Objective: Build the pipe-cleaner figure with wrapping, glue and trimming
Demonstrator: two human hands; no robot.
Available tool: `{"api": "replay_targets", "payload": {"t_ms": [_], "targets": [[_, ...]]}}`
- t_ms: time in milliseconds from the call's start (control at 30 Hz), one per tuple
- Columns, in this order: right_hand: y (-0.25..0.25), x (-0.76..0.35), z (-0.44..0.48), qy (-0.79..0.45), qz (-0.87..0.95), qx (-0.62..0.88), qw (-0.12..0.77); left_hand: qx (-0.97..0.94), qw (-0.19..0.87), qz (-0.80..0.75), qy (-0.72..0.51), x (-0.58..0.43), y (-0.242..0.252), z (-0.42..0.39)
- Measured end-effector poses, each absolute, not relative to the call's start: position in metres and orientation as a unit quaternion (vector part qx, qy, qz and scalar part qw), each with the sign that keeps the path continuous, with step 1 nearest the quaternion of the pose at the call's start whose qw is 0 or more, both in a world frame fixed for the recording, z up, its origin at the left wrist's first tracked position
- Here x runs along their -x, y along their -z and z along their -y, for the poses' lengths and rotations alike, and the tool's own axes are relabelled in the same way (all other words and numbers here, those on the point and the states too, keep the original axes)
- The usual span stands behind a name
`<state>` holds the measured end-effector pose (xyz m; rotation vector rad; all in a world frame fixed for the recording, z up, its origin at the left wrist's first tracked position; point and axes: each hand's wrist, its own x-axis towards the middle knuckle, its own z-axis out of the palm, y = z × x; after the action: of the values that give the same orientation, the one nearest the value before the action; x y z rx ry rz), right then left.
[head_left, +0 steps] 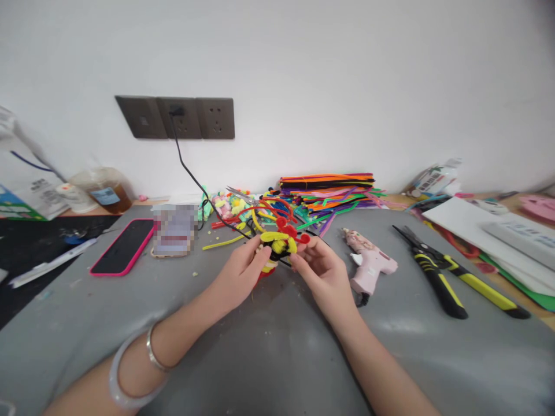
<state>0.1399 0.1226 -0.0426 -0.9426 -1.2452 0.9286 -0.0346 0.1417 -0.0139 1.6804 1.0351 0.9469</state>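
A small pipe-cleaner figure (280, 241), yellow and black with red loops on top, sits between both my hands at the middle of the grey mat (277, 335). My left hand (241, 271) pinches it from the left with closed fingers. From the right, my right hand (321, 268) grips it, thumb and fingertips pressed on the yellow part. Loose red, yellow and blue pipe cleaners (264, 216) lie just behind the figure.
A pink glue gun (373, 266) lies right of my hands, its black cord running to the wall socket (177, 117). Yellow-handled pliers (451, 274) lie further right. A stack of coloured pipe cleaners (329, 190) is behind; a pink-cased phone (124, 247) lies left; papers (489, 237) far right.
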Motion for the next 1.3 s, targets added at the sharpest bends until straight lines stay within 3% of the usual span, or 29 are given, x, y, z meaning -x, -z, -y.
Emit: {"api": "replay_targets", "payload": {"t_ms": [500, 1300], "targets": [[0.0447, -0.1404, -0.121, -0.364, 0.566, 0.403, 0.62, -0.722, 0.416, -0.417, -0.362, 0.0378, 0.018, -0.1404], [0.0379, -0.1389, -0.12, -0.38, 0.549, 0.41, 0.621, -0.703, 0.452, -0.408, -0.367, 0.0347, 0.0151, -0.1368]]}}
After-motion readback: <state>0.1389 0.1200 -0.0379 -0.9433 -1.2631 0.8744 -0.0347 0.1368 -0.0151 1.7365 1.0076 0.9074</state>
